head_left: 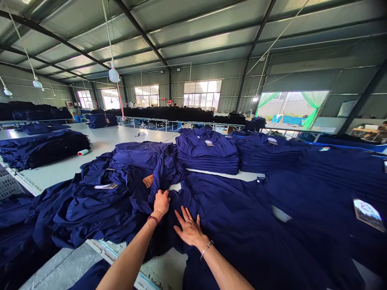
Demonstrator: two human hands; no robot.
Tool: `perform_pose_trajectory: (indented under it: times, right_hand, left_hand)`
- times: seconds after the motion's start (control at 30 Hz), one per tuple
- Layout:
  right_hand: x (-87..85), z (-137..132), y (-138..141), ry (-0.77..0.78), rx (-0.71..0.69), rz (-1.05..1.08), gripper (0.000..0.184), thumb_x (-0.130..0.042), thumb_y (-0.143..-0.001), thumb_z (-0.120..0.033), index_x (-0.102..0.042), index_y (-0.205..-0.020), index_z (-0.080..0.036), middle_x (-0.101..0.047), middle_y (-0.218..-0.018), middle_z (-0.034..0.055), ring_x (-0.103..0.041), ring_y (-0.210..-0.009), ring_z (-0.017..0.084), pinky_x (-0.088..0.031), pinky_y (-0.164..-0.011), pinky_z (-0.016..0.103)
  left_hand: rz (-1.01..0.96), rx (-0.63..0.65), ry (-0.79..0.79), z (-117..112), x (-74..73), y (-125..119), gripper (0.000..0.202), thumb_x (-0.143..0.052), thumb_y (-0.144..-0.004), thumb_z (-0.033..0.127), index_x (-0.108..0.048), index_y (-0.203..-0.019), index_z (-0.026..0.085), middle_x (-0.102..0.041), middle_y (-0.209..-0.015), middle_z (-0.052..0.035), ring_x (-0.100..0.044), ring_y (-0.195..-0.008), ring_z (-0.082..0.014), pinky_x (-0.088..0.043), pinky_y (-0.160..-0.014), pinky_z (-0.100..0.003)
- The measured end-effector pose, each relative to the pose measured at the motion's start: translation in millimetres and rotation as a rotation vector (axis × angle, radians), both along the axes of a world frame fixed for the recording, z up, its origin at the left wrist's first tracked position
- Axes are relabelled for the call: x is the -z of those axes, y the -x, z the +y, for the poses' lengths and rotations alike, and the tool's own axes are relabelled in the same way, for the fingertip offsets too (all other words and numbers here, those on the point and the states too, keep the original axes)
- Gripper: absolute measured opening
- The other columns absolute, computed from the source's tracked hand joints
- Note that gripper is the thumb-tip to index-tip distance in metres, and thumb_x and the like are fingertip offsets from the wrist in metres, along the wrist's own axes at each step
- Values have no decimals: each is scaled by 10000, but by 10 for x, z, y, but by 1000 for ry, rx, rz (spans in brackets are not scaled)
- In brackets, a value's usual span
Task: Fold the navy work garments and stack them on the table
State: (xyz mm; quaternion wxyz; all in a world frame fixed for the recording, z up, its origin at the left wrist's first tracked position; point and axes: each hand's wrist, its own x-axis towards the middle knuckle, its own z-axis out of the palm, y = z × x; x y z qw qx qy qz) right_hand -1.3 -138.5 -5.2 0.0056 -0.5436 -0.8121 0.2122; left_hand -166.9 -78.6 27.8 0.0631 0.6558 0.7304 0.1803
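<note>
At the lower centre of the frame, loosely spread navy garments are touched by both hands. The left hand is held with its fingers together on the cloth, though whether the cloth is gripped cannot be told; a red beaded bracelet is worn at its wrist. The right hand is laid flat, fingers spread apart, beside it, with a silver bracelet at the wrist. Just above, a folded navy stack is seen on a white work table. A brown tag, a white tag and a printed card are lying on the garments, but no writing on them can be read.
</note>
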Motion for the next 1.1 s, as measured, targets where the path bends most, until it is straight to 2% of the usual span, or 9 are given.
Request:
perform_pose_trajectory:
  times: [0.23,0.33,0.5,0.63,0.73,0.8,0.9,1.0,1.1]
  right_hand:
    - [-179,-9,-51,63,51,237,624,-356,-950,-542,-264,-1539,-356,-88,-1665,22,-77,-1524,265,13,-1162,660]
    - [-365,28,-39,-76,143,468,648,-397,-946,-525,-256,-1546,-328,-218,-1640,47,-209,-1499,237,-37,-1201,598]
    - [-919,102,-4,-415,80,864,799,-510,-892,-574,-201,-1566,-275,-295,-1610,65,-285,-1469,181,-222,-1221,401]
    - [-1454,112,-14,-459,42,1052,932,-638,-807,-612,-220,-1561,-258,-314,-1603,77,-286,-1473,215,-237,-1215,428]
    - [-1770,92,-72,-427,49,1250,996,-695,-770,-600,-189,-1565,-280,-403,-1559,61,-388,-1423,234,-330,-1172,438]
    - [-1901,95,-149,-421,96,1365,993,-716,-758,-585,-217,-1559,-277,-520,-1473,57,-489,-1349,243,-382,-1139,436]
    - [-1930,170,-333,-467,226,1527,892,-706,-766,-579,-339,-1512,-256,-615,-1374,53,-557,-1277,236,-402,-1124,425]
    - [-1750,312,-611,-489,433,1698,745,-621,-826,-589,-413,-1465,-265,-593,-1403,40,-557,-1276,216,-445,-1086,396]
    - [-1436,419,-979,-341,666,1836,636,-526,-896,-545,-426,-1452,-255,-584,-1412,45,-592,-1238,208,-493,-1037,392]
  left_hand:
    - [-175,9,-320,-8,-750,217,244,-368,-994,193,-519,-1183,162,-660,-1111,-116,-654,-1021,-203,-506,-866,-315]
    - [-332,86,-570,-38,-1145,169,205,-447,-956,203,-534,-1138,170,-673,-1052,-101,-654,-995,-224,-507,-878,-356]
    - [-452,204,-872,-135,-1846,-147,160,-503,-923,217,-569,-1064,183,-665,-1004,-69,-632,-961,-205,-499,-882,-348]
    - [-490,263,-1084,-207,-2462,-414,135,-512,-925,229,-588,-1029,187,-645,-1010,-57,-603,-977,-187,-488,-889,-326]
    - [-482,380,-1083,-225,-2768,-638,144,-552,-910,222,-609,-1036,182,-642,-1039,-61,-587,-1022,-190,-481,-920,-337]
    - [-524,492,-994,-211,-2825,-825,175,-591,-888,212,-624,-1057,178,-652,-1069,-65,-588,-1051,-195,-480,-944,-351]
    - [-693,757,-725,-165,-2684,-1130,285,-632,-880,250,-628,-1157,181,-656,-1180,-83,-597,-1104,-206,-484,-972,-365]
    - [-866,993,-385,-125,-2330,-1380,451,-631,-900,350,-563,-1319,199,-608,-1319,-116,-604,-1157,-223,-489,-995,-388]
    - [-908,978,-304,-128,-1817,-1509,584,-638,-884,427,-488,-1408,215,-476,-1472,-148,-572,-1231,-265,-492,-1007,-432]
